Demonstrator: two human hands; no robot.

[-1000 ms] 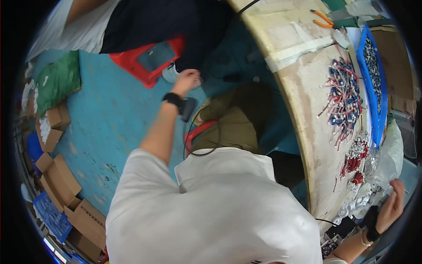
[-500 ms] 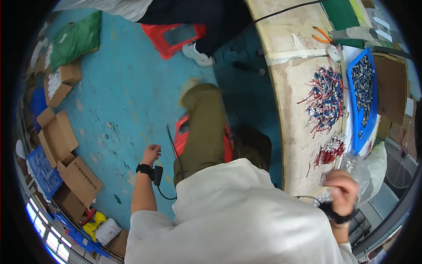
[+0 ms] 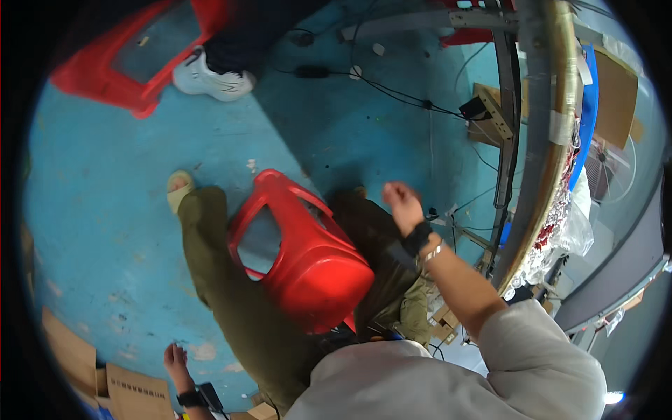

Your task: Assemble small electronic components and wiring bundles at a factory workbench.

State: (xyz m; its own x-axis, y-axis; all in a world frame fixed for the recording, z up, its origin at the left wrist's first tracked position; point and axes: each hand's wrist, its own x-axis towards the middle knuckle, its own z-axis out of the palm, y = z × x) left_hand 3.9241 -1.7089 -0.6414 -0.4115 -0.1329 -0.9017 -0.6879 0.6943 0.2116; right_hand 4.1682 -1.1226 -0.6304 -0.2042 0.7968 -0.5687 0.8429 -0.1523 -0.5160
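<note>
A red plastic stool (image 3: 318,273) stands between my legs, its seat toward me. Above the floor to the right of the stool, my right hand (image 3: 402,203) is raised. Motion smears its bent fingers, and no object shows in it. Around that wrist are a black band and a bracelet. My left hand (image 3: 176,357) hangs far out at the lower left, loosely bent with the fingers a little apart and nothing in it. A black strap with a small dark box (image 3: 208,395) sits at the left wrist. Neither hand touches the stool.
The workbench (image 3: 560,133) runs along the right, with a blue tray (image 3: 589,112) on it. Under it are cables and a power strip (image 3: 495,115). Another person's white shoe (image 3: 210,77) and a second red stool (image 3: 105,77) are upper left. Cardboard boxes (image 3: 133,392) stand lower left.
My view has swung toward the bench's underside and the stool. My right hand has moved from over the bench top to above the floor. My left hand now shows lower and farther left.
</note>
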